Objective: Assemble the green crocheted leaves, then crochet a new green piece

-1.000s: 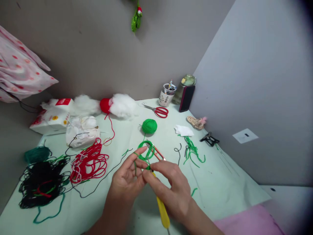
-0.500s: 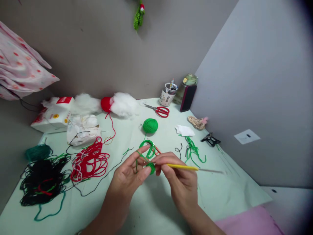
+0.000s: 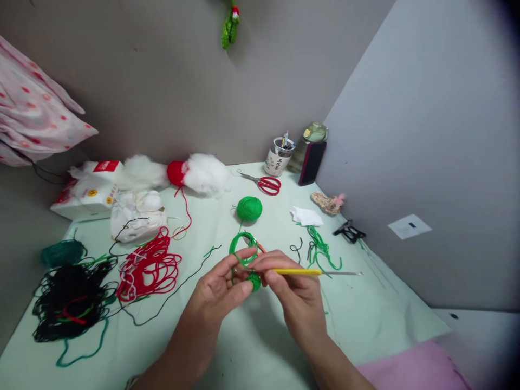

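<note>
Low over the middle of the table, my left hand (image 3: 221, 284) pinches a small green crochet piece (image 3: 254, 281) between thumb and fingers, with green yarn (image 3: 239, 260) running over the index finger. My right hand (image 3: 294, 292) grips a yellow-handled crochet hook (image 3: 298, 272). One metal tip of the hook reaches to the green piece; the other end points right. Just beyond my hands lie loose loops of green yarn (image 3: 236, 241), with an orange-red tool (image 3: 260, 247) partly hidden there. A green yarn ball (image 3: 249, 208) rests farther back.
To the left lie tangled red yarn (image 3: 150, 265), black yarn (image 3: 73, 298) and a teal ball (image 3: 63, 253). White stuffing (image 3: 207, 174) and red-handled scissors (image 3: 268, 185) are at the back, near a pen cup (image 3: 279, 157) and a phone (image 3: 312, 163). Green scraps (image 3: 320, 249) lie on the right.
The hook has slid left in my right hand's grip, its tip now reaching past the green piece toward my left fingers. My left index finger has lowered slightly.
</note>
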Motion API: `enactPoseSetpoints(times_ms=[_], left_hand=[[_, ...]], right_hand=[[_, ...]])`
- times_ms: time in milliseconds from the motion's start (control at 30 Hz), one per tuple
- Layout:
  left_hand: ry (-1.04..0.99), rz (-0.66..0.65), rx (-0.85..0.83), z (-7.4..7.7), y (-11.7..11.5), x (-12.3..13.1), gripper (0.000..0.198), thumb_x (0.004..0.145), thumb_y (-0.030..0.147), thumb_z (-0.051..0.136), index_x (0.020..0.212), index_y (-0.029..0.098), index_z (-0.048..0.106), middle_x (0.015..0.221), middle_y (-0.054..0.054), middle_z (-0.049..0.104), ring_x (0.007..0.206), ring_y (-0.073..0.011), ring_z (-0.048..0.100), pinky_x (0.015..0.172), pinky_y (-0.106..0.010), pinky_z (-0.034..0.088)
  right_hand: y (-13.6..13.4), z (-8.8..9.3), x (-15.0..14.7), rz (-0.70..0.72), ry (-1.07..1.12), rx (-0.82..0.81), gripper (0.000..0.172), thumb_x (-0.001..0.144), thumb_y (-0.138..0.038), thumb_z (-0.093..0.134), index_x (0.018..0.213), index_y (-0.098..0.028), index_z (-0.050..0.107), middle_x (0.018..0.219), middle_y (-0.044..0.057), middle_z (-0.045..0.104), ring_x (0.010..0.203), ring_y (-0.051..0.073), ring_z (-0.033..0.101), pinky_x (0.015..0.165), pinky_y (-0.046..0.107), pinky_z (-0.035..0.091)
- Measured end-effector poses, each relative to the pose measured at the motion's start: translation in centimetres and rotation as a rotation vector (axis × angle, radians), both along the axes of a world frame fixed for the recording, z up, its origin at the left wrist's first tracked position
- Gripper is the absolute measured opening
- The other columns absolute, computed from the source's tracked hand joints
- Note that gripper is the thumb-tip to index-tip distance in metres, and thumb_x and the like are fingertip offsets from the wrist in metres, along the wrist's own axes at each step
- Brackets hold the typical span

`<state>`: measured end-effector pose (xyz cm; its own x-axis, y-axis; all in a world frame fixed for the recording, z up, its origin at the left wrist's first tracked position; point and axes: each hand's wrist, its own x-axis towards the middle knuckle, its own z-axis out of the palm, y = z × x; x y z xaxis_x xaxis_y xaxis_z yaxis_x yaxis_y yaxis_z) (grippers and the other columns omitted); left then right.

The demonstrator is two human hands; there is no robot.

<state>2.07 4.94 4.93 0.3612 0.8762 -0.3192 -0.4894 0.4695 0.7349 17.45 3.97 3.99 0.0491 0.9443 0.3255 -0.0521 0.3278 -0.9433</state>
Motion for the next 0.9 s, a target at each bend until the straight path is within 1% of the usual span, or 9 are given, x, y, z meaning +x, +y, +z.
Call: enactPoseSetpoints(times_ms=[100,233,433,533,667,733,800,867,900], left_hand=[[0.050,-0.010,0.008,-0.1,-0.2,0.1,0.039,0.080,0.029,0.080,0.118,0.027,0.076,0.098,-0.004,0.071,0.098,-0.0211,0.062,0.100,-0.035,0.043],[0.100,0.009,0.000,-0.1,-0.2,-0.2,0.041,0.079,0.031,0.080,0.119,0.026,0.076,0.093,-0.004,0.069,0.096,-0.0215,0.061,0.096,-0.034,0.042],[0.157,0.051,0.020,-0.1,-0.1,-0.3,0.042,0.076,0.032,0.082,0.116,0.024,0.078,0.091,-0.005,0.069,0.096,-0.0237,0.061,0.090,-0.035,0.045],[0.222,0.097,0.063,-0.4,-0.1,-0.3,0.040,0.076,0.030,0.082,0.115,0.024,0.078,0.087,-0.004,0.067,0.091,-0.0214,0.060,0.089,-0.033,0.046],[0.320,0.201,0.130,-0.9,-0.4,-0.2,0.045,0.074,0.028,0.086,0.118,0.025,0.077,0.086,-0.001,0.066,0.084,-0.0163,0.057,0.086,-0.027,0.046],[0.236,0.177,0.071,-0.9,-0.5,-0.1,0.054,0.074,0.031,0.087,0.125,0.025,0.073,0.087,-0.001,0.067,0.076,-0.0134,0.056,0.081,-0.026,0.047],[0.083,0.080,-0.048,-0.6,-0.5,0.0,0.058,0.076,0.033,0.086,0.131,0.022,0.070,0.070,0.004,0.062,0.058,-0.0082,0.045,0.075,-0.025,0.048],[-0.033,0.012,-0.141,-0.2,-0.3,-0.1,0.054,0.080,0.033,0.082,0.131,0.019,0.069,0.049,0.010,0.045,0.049,-0.0059,0.031,0.077,-0.025,0.048],[-0.061,0.011,-0.158,-0.1,-0.1,-0.1,0.051,0.082,0.032,0.081,0.129,0.018,0.070,0.044,0.013,0.036,0.048,-0.0061,0.029,0.079,-0.026,0.048]], right_hand=[[-0.1,-0.2,0.2,0.026,0.061,-0.077,0.016,0.098,-0.031,0.064,0.095,-0.024,0.078,0.090,0.006,0.075,0.078,0.017,0.065,0.067,0.031,0.051],[0.2,-0.3,0.5,0.075,0.209,-0.134,0.018,0.099,-0.033,0.062,0.095,-0.023,0.076,0.089,0.005,0.074,0.076,0.016,0.065,0.069,0.029,0.053],[0.2,0.3,0.6,0.083,0.186,-0.123,0.020,0.102,-0.032,0.056,0.094,-0.021,0.072,0.087,0.005,0.073,0.075,0.016,0.068,0.071,0.030,0.055],[-0.3,0.6,0.6,0.046,0.015,-0.050,0.021,0.104,-0.026,0.050,0.100,-0.024,0.071,0.093,0.004,0.073,0.080,0.016,0.070,0.077,0.031,0.057],[-1.2,0.1,0.3,-0.051,-0.452,0.268,0.026,0.099,-0.013,0.053,0.114,-0.028,0.069,0.101,0.005,0.075,0.090,0.020,0.071,0.079,0.034,0.058],[-1.4,-0.3,0.1,-0.110,-0.611,0.366,0.032,0.094,-0.013,0.061,0.120,-0.031,0.069,0.103,0.006,0.076,0.091,0.023,0.072,0.077,0.035,0.059],[-1.5,-0.4,0.1,-0.141,-0.634,0.362,0.035,0.093,-0.013,0.064,0.122,-0.033,0.069,0.104,0.006,0.076,0.091,0.023,0.072,0.076,0.034,0.060],[-1.4,-0.2,0.2,-0.135,-0.508,0.315,0.032,0.096,-0.012,0.059,0.119,-0.030,0.071,0.102,0.007,0.075,0.090,0.021,0.071,0.075,0.033,0.060],[-1.3,0.1,0.3,-0.132,-0.393,0.278,0.029,0.098,-0.012,0.055,0.115,-0.029,0.072,0.097,0.007,0.075,0.088,0.021,0.071,0.075,0.034,0.059]])
